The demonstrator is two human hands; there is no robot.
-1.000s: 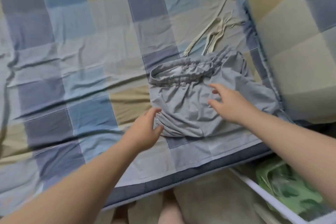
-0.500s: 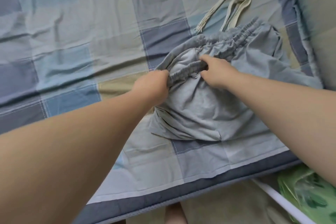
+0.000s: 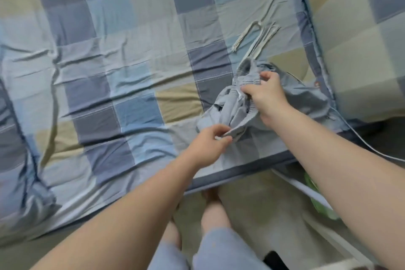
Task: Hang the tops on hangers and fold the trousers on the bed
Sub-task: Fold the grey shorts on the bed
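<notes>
Head view. Bunched grey trousers [image 3: 234, 109] are shown on the checked bed [image 3: 109, 61] near its front edge, at three o'clock. The waistband [image 3: 247, 78] is gripped by the right hand [image 3: 267, 96]; a fabric edge is pinched by the left hand [image 3: 207, 146] at seven o'clock.

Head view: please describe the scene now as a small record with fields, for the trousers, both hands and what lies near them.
garment: grey-blue trousers, bunched up, not yet folded
place: near right part of the checked sheet, which is wrinkled
left hand: pinches a fabric edge on the near side of the trousers
right hand: grips the elastic waistband
cords: cream cords lie on the sheet beyond the waistband
nearby: checked pillow, to the right of the trousers
</notes>
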